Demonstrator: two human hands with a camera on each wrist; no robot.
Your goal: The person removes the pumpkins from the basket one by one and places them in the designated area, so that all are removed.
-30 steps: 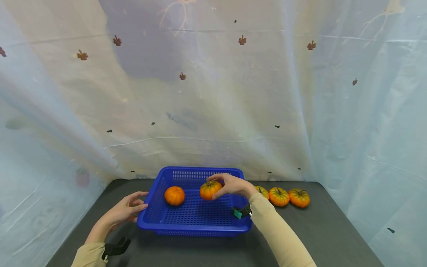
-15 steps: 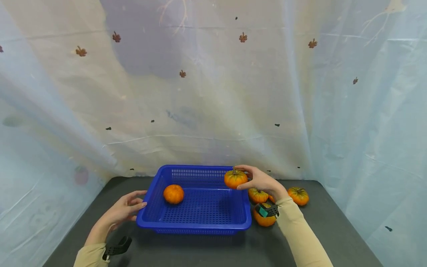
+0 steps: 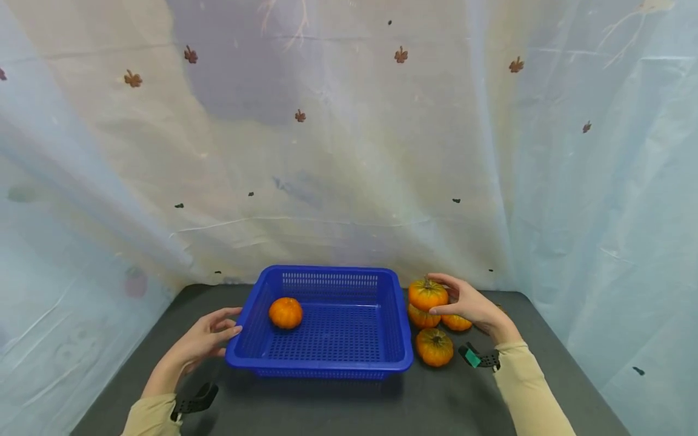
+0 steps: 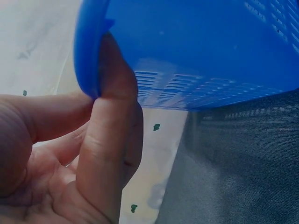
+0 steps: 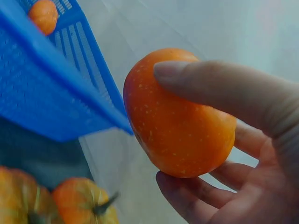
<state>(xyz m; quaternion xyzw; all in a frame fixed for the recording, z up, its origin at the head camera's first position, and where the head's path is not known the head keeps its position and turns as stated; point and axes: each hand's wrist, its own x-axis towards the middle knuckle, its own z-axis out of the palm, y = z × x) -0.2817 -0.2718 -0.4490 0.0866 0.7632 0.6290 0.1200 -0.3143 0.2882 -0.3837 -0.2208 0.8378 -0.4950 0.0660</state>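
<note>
A small orange pumpkin with green streaks (image 3: 425, 295) is in my right hand (image 3: 473, 304), thumb on one side and fingers on the other. It is held up just right of the blue plastic basket (image 3: 322, 366), overlapping a second pumpkin (image 3: 422, 318) below it. In the right wrist view the held pumpkin (image 5: 182, 135) shows its smooth orange underside. My left hand (image 3: 200, 339) pinches the basket's left rim; the left wrist view shows a finger tucked under the rim (image 4: 88, 51). Inside the basket, toward the left, lies one plain orange pumpkin (image 3: 286, 313).
Beside the basket's right wall, another pumpkin (image 3: 434, 347) sits nearer the front of the dark grey table (image 3: 305, 406). One more pumpkin (image 3: 457, 323) is partly covered by my right hand. A pale printed plastic curtain (image 3: 349, 169) hangs behind and along both sides.
My right hand has lifted the streaked pumpkin out of the basket and carried it right, over the rim, to the pumpkins on the table. The left hand has stayed at the rim.
</note>
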